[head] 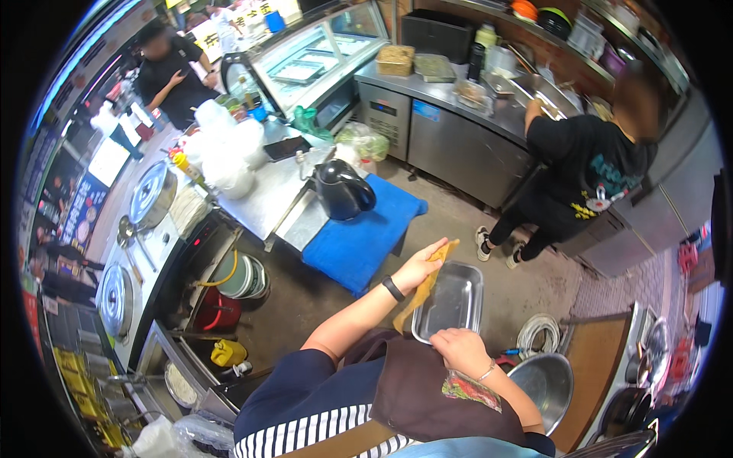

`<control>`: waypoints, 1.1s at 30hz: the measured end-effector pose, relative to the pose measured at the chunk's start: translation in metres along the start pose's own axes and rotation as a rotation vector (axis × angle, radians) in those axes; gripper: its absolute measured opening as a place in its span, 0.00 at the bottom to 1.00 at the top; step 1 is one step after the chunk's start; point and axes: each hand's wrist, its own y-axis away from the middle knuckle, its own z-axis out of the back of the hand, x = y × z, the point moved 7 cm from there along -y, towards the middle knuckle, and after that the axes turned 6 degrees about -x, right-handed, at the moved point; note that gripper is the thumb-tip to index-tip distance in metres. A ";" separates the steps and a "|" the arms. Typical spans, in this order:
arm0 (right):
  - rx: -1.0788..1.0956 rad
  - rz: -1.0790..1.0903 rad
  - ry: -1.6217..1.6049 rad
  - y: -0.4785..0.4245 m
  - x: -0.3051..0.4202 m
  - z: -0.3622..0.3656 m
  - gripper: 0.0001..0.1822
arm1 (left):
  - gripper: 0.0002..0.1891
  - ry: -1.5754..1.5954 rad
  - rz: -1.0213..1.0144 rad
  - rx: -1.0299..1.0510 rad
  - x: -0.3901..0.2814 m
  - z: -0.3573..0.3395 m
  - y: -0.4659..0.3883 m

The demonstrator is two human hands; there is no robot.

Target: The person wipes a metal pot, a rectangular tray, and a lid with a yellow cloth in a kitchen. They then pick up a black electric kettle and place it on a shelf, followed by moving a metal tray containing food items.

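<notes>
My left hand (422,268), with a black band at the wrist, grips a yellow-brown cloth (425,295) that hangs down along the far-left side of a rectangular tray (449,297). The tray is shiny and nothing lies in it; whether it is steel or clear plastic I cannot tell. At its near rim my right hand (458,348) holds the tray, fingers curled over the edge. The tray is tilted in front of my brown apron (401,395), above the floor.
Ahead stands a table with a blue cloth (361,235) and a black kettle (343,192). A co-worker (584,154) works at the steel counter (464,146) on the right. A bucket (246,277) stands left; a metal basin (544,389) and coiled hose (539,334) are at right.
</notes>
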 end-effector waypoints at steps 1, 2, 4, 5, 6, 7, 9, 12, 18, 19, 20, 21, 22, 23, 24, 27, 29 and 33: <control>0.010 0.024 -0.022 -0.008 -0.001 0.001 0.05 | 0.29 0.073 0.050 0.053 0.001 0.015 -0.004; 0.020 0.044 -0.043 -0.015 -0.003 0.002 0.05 | 0.28 0.037 -0.008 -0.008 0.004 0.027 -0.005; 0.041 0.047 -0.077 -0.025 -0.013 -0.001 0.05 | 0.31 -0.004 -0.117 -0.126 0.005 0.038 0.000; 0.017 0.013 -0.054 -0.030 -0.022 -0.003 0.05 | 0.32 0.028 -0.150 -0.207 0.008 0.039 0.007; -0.008 -0.021 -0.035 -0.037 -0.034 -0.005 0.05 | 0.34 0.017 -0.166 -0.256 0.012 0.033 0.018; -0.038 -0.056 -0.011 -0.045 -0.045 -0.004 0.05 | 0.35 0.004 -0.184 -0.299 0.012 0.022 0.030; -0.068 -0.005 -0.051 -0.056 -0.052 0.002 0.04 | 0.39 -0.177 -0.328 -0.351 -0.004 0.004 0.057; -0.026 0.099 -0.083 -0.061 -0.043 0.005 0.06 | 0.39 -0.085 -0.322 -0.366 -0.025 0.001 0.068; 0.104 0.218 -0.187 -0.048 -0.022 0.000 0.03 | 0.30 0.360 -0.131 -0.295 -0.011 0.067 0.018; 0.073 0.216 -0.217 -0.051 -0.023 0.004 0.03 | 0.30 0.266 -0.158 -0.331 -0.007 0.068 0.019; 0.052 0.175 -0.187 -0.053 -0.027 0.005 0.02 | 0.30 0.171 -0.185 -0.366 0.001 0.065 0.023; 0.031 0.126 -0.150 -0.055 -0.035 0.006 0.02 | 0.31 0.080 -0.210 -0.390 0.004 0.057 0.025; 0.006 0.073 -0.117 -0.056 -0.045 0.005 0.02 | 0.32 -0.040 -0.263 -0.391 -0.015 0.029 0.038; -0.020 0.033 -0.069 -0.058 -0.054 0.004 0.03 | 0.34 -0.160 -0.299 -0.393 -0.011 0.017 0.048; -0.011 0.044 -0.081 -0.058 -0.055 0.006 0.04 | 0.35 -0.089 -0.318 -0.391 -0.014 0.002 0.058; 0.000 0.071 -0.086 -0.053 -0.052 0.013 0.05 | 0.36 -0.098 -0.344 -0.352 -0.026 -0.012 0.061; 0.035 0.095 -0.091 -0.048 -0.045 0.015 0.06 | 0.35 -0.144 -0.313 -0.333 -0.033 -0.007 0.055; 0.121 0.211 -0.129 -0.036 -0.026 0.011 0.04 | 0.25 -0.164 -0.251 -0.253 -0.045 0.027 0.022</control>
